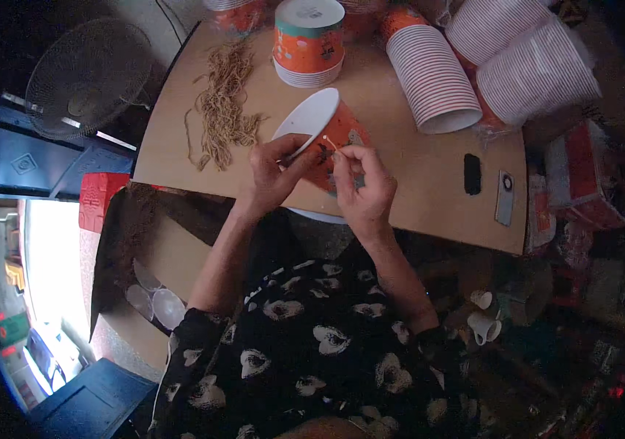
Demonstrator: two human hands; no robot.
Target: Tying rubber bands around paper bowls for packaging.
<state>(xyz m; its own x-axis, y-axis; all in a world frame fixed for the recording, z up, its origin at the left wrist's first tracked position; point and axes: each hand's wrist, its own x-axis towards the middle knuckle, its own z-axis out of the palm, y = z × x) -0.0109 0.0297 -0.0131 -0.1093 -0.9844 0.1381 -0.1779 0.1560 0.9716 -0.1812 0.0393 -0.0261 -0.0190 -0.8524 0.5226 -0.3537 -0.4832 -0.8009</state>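
- My left hand [274, 170] is clamped on the rim of an orange paper cup [325, 139], thumb on the outside and fingers curled at the white mouth, holding the cup tipped on its side above the table [415, 175].
- My right hand [360, 183] sits just right of that cup, touching its orange wall; thumb and forefinger are pinched together on a thin pale string [329, 141] that runs up to the cup's side near the rim.
- The cup hangs over the near edge of the table, close to my body, its open mouth turned up and to the left.
- Left of the cup and a little farther from me, a loose heap of tan strings [222, 102] lies on the table, strands trailing toward the table's left edge.
- Straight beyond the cup stands a short stack of orange cups [308, 40], bottoms up.
- Beyond and right of the cup lie long sleeves of nested cups [433, 77] on their sides, white rims showing, with more sleeves [525, 55] farther right.
- Right of the cup, near the table's right edge, lie a small black object [472, 173] and a slim grey phone [505, 196].
- Well left of the cup, off the table, stands a round fan [85, 77].
- Below the cup, past the table edge, clear lids [153, 298] sit in a cardboard box.
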